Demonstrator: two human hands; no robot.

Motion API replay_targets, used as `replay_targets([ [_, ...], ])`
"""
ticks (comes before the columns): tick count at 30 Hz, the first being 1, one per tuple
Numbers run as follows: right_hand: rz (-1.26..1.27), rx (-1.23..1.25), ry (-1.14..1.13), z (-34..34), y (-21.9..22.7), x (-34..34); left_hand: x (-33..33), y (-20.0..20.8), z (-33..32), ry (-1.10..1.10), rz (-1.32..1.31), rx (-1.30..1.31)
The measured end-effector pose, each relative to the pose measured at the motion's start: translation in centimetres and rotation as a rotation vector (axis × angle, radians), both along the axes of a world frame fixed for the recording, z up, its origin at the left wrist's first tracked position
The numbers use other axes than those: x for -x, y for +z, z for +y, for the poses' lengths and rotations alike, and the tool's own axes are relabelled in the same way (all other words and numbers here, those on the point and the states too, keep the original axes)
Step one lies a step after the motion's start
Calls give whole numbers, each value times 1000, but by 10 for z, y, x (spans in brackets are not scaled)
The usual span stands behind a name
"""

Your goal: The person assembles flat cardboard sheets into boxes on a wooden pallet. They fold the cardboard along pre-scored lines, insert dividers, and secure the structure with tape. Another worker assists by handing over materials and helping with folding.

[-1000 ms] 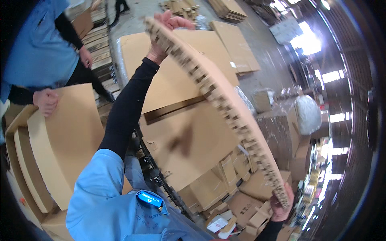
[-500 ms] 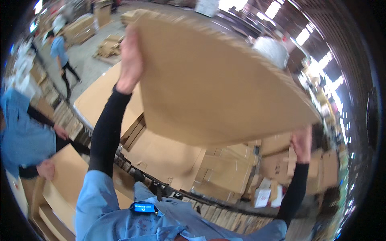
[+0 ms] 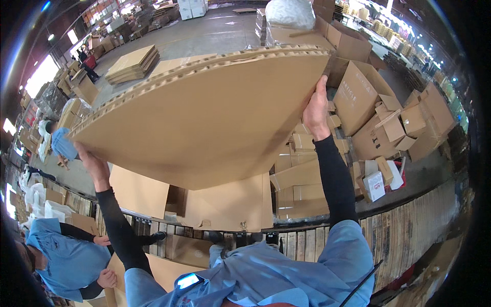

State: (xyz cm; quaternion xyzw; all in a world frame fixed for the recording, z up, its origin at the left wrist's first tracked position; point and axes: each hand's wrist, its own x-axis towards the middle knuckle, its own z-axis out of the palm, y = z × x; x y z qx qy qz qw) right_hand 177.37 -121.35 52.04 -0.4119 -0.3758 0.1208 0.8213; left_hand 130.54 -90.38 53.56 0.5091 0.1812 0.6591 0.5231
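A wide, thick cardboard panel is held up in front of me between both hands. Its far edge shows a honeycomb core in what looks like two layers. At the lower left corner, my left hand grips the panel, with the fingers partly hidden beneath it. My right hand is closed on the right edge, thumb along the near face. Below the panel are a flat brown cardboard sheet and another sheet beside it, with a dark gap between them.
A slatted roller conveyor runs across in front of me. At the left, a co-worker in a blue shirt stands by a cardboard piece. Open cartons and a small white box stand to the right. Stacked sheets lie on the floor beyond.
The panel has swung round in the view: its left end with my left hand is lower, its right end with my right hand higher. The surroundings have turned too. Both hands keep their hold.
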Motion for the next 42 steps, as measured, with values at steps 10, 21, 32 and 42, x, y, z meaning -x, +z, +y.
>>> replay_targets([
  [10,-74,245,-146,-4,-50,-98,34,-41,48,97,24,-35],
  [21,24,135,84,-9,19,-40,-17,-13,-33,-27,70,-87],
  [32,-20,179,76,10,14,-28,-10,-61,-12,49,66,2],
  [42,21,188,-52,4,20,-10,-14,-100,-35,52,25,35],
])
